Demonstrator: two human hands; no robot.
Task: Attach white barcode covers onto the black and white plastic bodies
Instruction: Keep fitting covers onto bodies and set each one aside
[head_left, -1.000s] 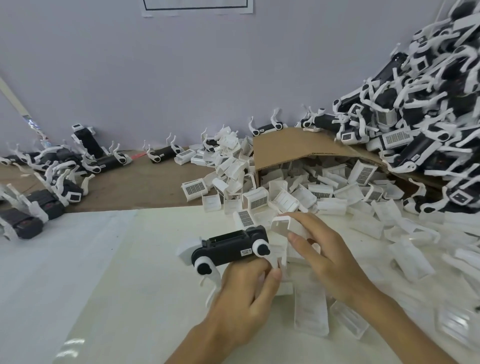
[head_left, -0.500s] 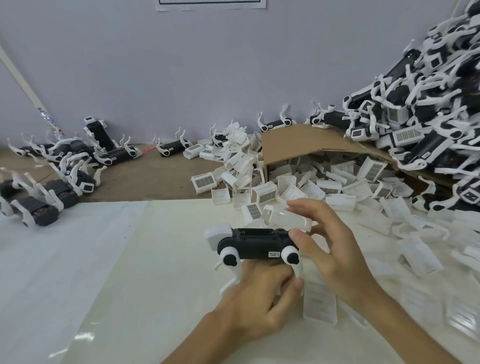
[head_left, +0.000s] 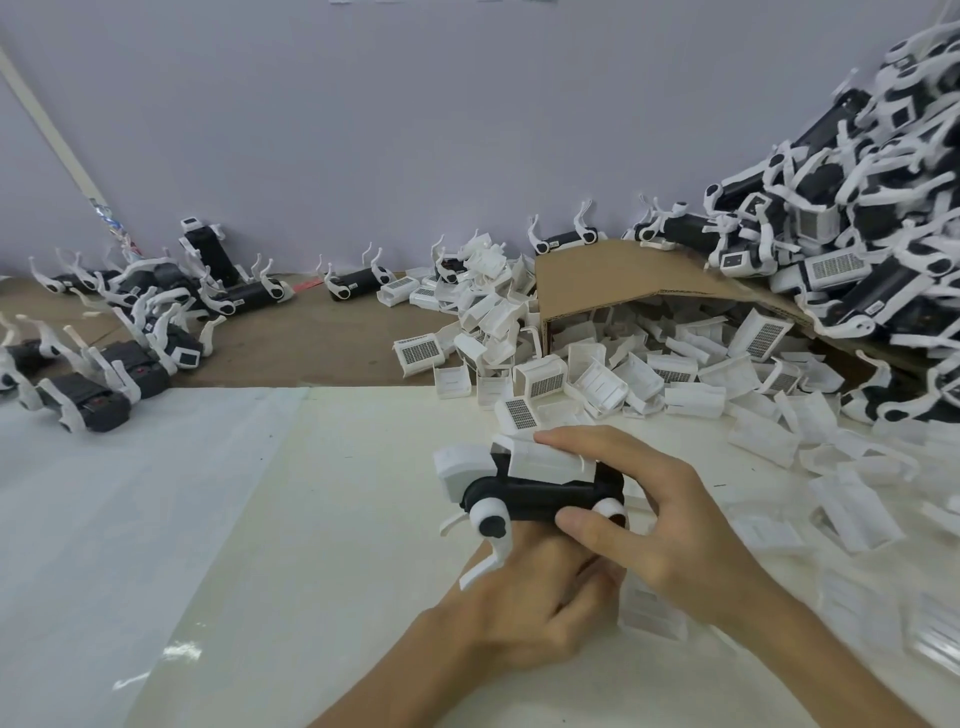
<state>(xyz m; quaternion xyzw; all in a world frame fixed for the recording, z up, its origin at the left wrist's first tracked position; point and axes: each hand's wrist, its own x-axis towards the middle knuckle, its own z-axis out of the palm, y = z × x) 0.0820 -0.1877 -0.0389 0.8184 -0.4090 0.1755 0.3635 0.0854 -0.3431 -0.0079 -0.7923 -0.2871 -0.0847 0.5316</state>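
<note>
The black-and-white rigid plastic body (head_left: 540, 493) sits just above the cream counter (head_left: 337, 519). The left grip (head_left: 519, 608) cradles it from below, fingers curled round its underside. The right grip (head_left: 670, 514) pinches the body and the white clip-on barcode cover (head_left: 550, 460) together, fingers across the cover's top, thumb on the body's near side. Both parts look light, stiff and smooth, and the thin white legs (head_left: 485, 569) could snap. Better to hold the thick black middle and press evenly on the cover's flat back, not its edges.

Assembly workshop: plastic bodies (head_left: 872, 270) heaped right of the right hand (head_left: 660, 519); loose barcode covers (head_left: 644, 374) spill from a cardboard box (head_left: 613, 280) beyond it.
</note>
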